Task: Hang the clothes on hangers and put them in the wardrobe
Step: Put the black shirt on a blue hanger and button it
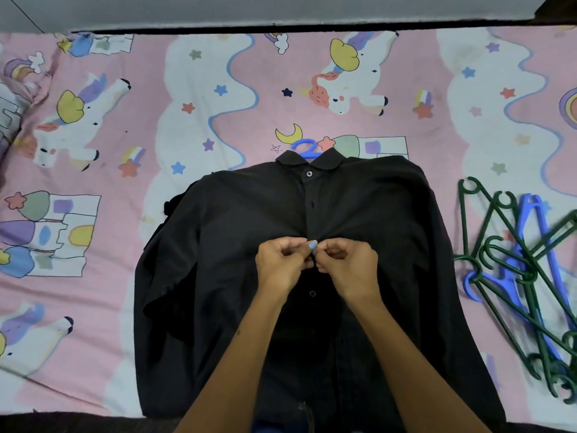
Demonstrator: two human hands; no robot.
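Observation:
A black button-up shirt [237, 220] lies flat on the bed, collar away from me. The hook of a blue hanger [305, 148] sticks out above the collar; the rest of that hanger is hidden inside the shirt. My left hand [281, 265] and my right hand [348, 265] meet at the shirt's front placket, about halfway down. Both pinch the fabric edges there with curled fingers, at a button that the fingers hide. Two buttons above them look fastened, and one button shows below the hands.
A pile of loose green and blue hangers [518, 276] lies on the bed to the right of the shirt. The pink unicorn-print bedsheet [93, 135] covers the bed. A wall runs along the far edge.

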